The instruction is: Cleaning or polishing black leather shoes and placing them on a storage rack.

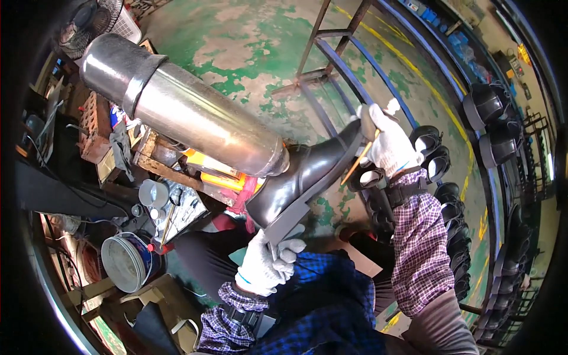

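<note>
In front of me lies a tall black boot (281,192), tilted, its toe up to the right. Its long shaft (195,115) stretches to the upper left and ends in a black cuff. Most of the shaft shines silvery brown; I cannot tell if that is a cover or a reflection. My left hand (266,263), in a white knit glove, is closed at the heel from below. Also gloved, my right hand (387,142) grips the toe end. A thin light-brown stick (356,164) pokes out from its fingers. A small white tuft (393,106) shows beyond its fingertips.
A white bucket (124,263) stands at the left, below a cluttered bench with a clear cup (154,194). Further up are a brick (96,127) and a fan (89,26). A metal frame (331,74) rises ahead. Racks of black footwear (500,142) line the right.
</note>
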A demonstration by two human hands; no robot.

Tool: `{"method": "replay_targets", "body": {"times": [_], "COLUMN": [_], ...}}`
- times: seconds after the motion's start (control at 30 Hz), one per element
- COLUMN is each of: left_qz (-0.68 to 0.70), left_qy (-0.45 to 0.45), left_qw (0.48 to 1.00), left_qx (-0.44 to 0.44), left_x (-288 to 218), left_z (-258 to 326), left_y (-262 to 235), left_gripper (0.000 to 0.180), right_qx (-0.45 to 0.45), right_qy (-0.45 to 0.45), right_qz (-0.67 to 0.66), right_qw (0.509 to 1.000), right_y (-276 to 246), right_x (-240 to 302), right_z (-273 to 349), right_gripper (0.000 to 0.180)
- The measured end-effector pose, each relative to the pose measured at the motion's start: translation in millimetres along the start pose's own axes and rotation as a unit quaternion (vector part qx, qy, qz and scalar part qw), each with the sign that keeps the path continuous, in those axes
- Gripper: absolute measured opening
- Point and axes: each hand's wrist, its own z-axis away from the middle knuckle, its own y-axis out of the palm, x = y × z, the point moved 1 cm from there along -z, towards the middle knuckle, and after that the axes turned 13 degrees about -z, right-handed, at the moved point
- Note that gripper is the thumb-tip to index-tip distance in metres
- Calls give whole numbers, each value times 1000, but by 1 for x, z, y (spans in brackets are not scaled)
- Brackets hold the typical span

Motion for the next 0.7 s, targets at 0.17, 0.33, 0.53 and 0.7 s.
{"method": "replay_targets", "body": {"times": [0.17,0.33,0.53,0.7], "left_qz": [22,-152,-144,-181], "left_qy": [58,13,18,72], "left_qw": [994,988,989,980], "left_qx": [93,7,-29,-42], "left_x": [21,62,65,64], "left_z": [19,62,85,107], "left_y": [-4,-24,-48,-23], "left_gripper": [80,99,83,83], "right_qx": [-25,18,33,-25], "right_qy": [20,-56,-83,-256], "right_qz": [-138,-220,-29,-169], "right_qw": [990,974,996,951], "right_y": [-11,-104,-109,-51], "right_x": [-19,-54,-24,33], "right_z": [64,117,163,205], "right_gripper": [21,43,37,32]}}
